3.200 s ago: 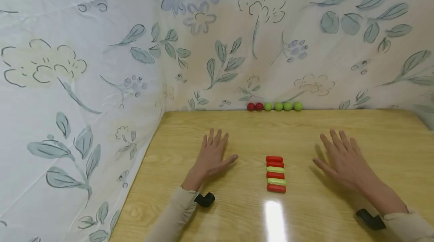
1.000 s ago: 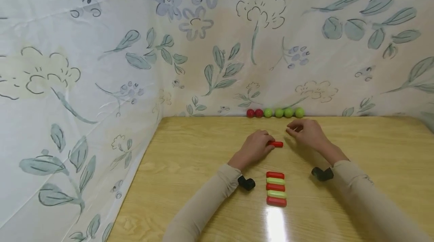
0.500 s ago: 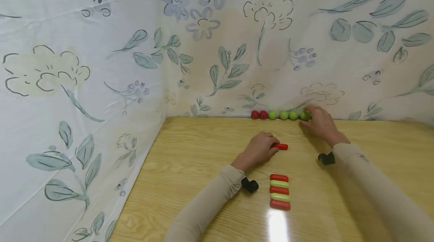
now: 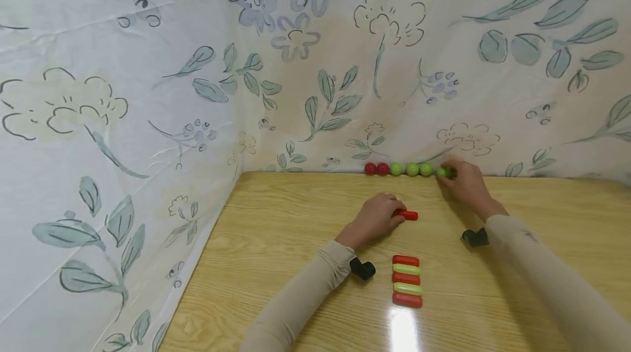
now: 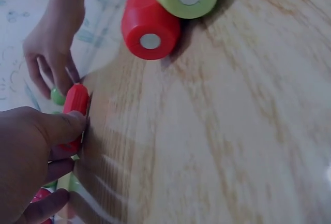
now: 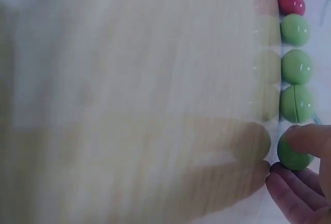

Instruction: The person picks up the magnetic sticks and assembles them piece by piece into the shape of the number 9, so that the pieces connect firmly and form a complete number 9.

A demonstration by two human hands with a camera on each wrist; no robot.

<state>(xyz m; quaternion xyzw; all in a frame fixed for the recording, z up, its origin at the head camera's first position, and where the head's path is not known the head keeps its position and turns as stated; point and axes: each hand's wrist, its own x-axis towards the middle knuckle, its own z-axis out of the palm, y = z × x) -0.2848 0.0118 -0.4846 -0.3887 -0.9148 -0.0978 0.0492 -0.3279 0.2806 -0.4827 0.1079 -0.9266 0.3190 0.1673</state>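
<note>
The red rod (image 4: 410, 215) is over the middle of the surface (image 4: 286, 215), lying crosswise, pinched at its left end between thumb and fingers of the left hand (image 4: 373, 221); whether it rests on the wood, I cannot tell; the right hand (image 4: 467, 183) has its thumb and fingers clamped on a green ball (image 6: 290, 157), at the right end of a row along the far edge; just beside that ball come three green balls (image 4: 412, 169), the two nearer ones touching each other and the third a small gap further left, next to two red balls (image 4: 382, 168) that touch; nearer the person, below the held rod, five rods (image 4: 407, 277) lie side by side in a column, red and yellow-green by turns, red at both ends; pale discs (image 5: 150, 41) show on two rod ends in the left wrist view; behind the row hangs a floral cloth (image 4: 296, 89).
</note>
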